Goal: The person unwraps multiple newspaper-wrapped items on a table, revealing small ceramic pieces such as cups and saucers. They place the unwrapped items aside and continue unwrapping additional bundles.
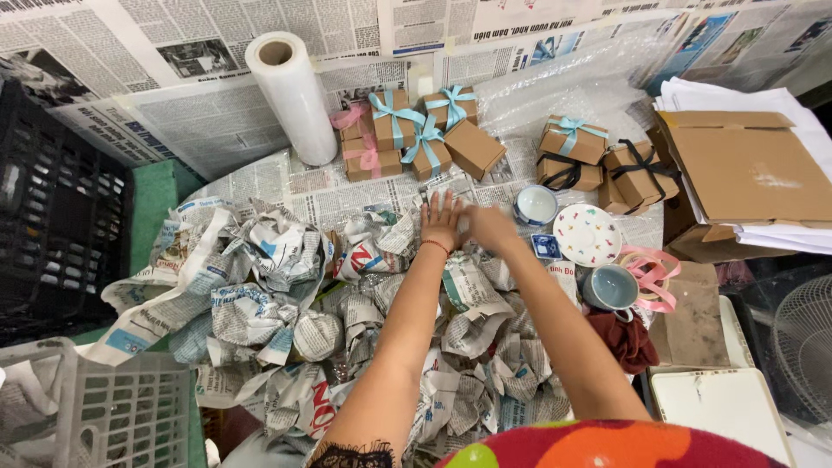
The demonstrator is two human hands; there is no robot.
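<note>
Both my arms reach forward over a heap of crumpled newspaper (286, 303). My left hand (440, 221) lies flat with fingers spread on the newspaper-covered surface. My right hand (490, 227) is close beside it, blurred, and seems to press on something pale between the hands; I cannot tell what it grips. Just right of my right hand stand a small white-and-blue cup (536, 204), a dotted white saucer (587, 234) and a blue-grey cup (611, 287).
Small brown gift boxes with blue and pink ribbons (416, 130) and with black ribbons (607, 165) sit beyond the hands. A plastic film roll (293, 95), bubble wrap (555, 87), pink ribbon (654, 273), flat cardboard (745, 165), black crate (52, 208), white basket (113, 416).
</note>
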